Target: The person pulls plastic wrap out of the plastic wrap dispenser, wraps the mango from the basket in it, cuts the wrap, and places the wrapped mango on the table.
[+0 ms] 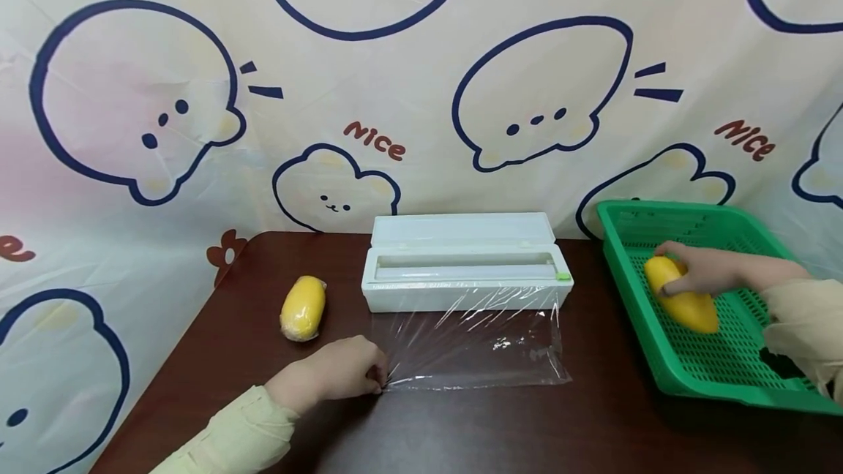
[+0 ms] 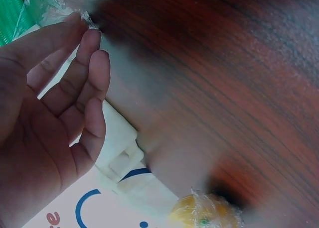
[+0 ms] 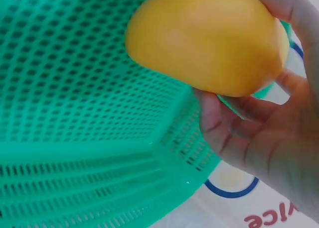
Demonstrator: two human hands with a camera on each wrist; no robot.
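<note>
My left hand [image 1: 339, 370] pinches the front left corner of a sheet of clear cling film [image 1: 470, 368]. That sheet stretches out from a white cling film dispenser [image 1: 398, 301] whose lid stands up at the back. In the left wrist view, thumb and fingertips meet on the crumpled film edge [image 2: 60, 11]. My right hand [image 1: 707, 271] grips a yellow mango [image 1: 693, 313] over the green basket [image 1: 724, 393]. Seen from the right wrist, the mango [image 3: 207, 39] is bare, with fingers around its end. A film-wrapped yellow fruit [image 1: 304, 308] lies left of the dispenser.
The dark wooden table [image 1: 461, 434] carries everything. A printed cloth [image 1: 421, 86] hangs behind it and along the left side. The basket's raised perforated walls stand at the table's right. A green cutter slide [image 1: 563, 276] sits at the dispenser's right end.
</note>
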